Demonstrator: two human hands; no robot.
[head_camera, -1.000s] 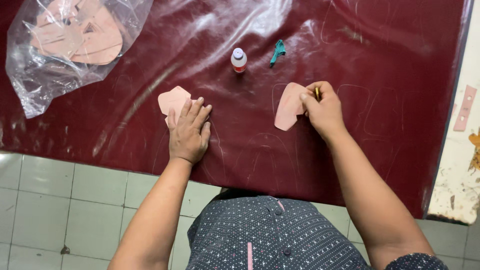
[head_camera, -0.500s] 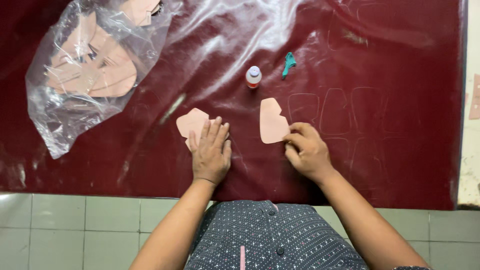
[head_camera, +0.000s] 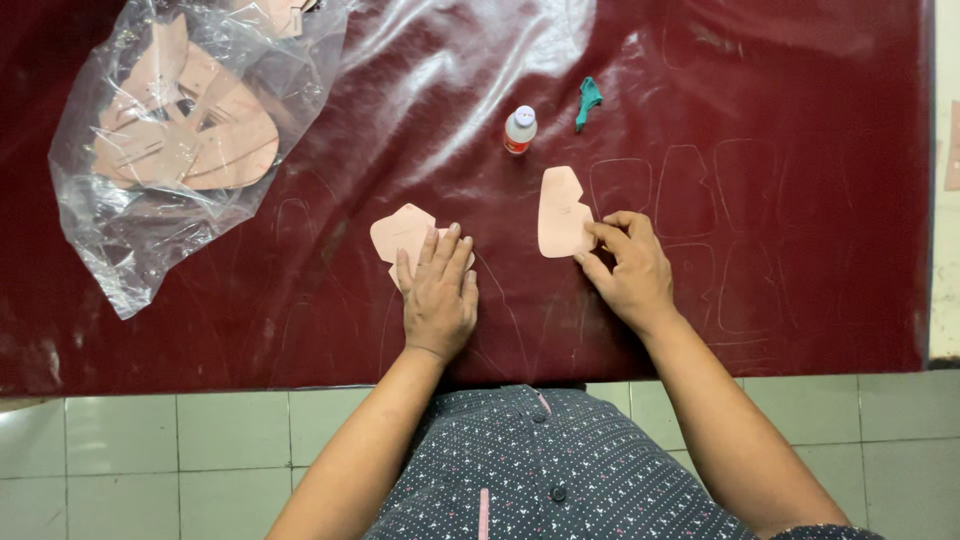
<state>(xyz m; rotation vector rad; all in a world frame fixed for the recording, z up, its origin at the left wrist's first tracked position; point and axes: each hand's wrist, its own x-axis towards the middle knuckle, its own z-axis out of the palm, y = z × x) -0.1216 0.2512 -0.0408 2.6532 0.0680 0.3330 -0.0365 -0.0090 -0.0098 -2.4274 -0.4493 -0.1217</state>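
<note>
Dark red glossy sheet (head_camera: 780, 90) over the desk, scored with faint traced outlines at the right. Pale tiled floor (head_camera: 200, 450) along the near edge.

Left hand (head_camera: 438, 290) flat and open, palm down, fingers spread and pressing on the lower right part of a pink cutout (head_camera: 400, 235) near the middle of the sheet. Cutout flat, irregular, mostly showing above and to the left of the fingers.

Right hand (head_camera: 625, 270) closed in a pinch on the right edge of a second pink piece (head_camera: 562, 212), thumb and forefinger at its lower right side. Piece flat on the sheet, taller than wide, just beside the traced outlines and well apart from the first cutout.

Small bottle (head_camera: 519, 130) with white cap and red band upright above the piece, near a green scrap (head_camera: 588, 100) to its right.

Clear plastic bag (head_camera: 130, 240) at the upper left, crumpled, with a heap of pink pieces (head_camera: 190, 140) inside, well apart from both hands.
</note>
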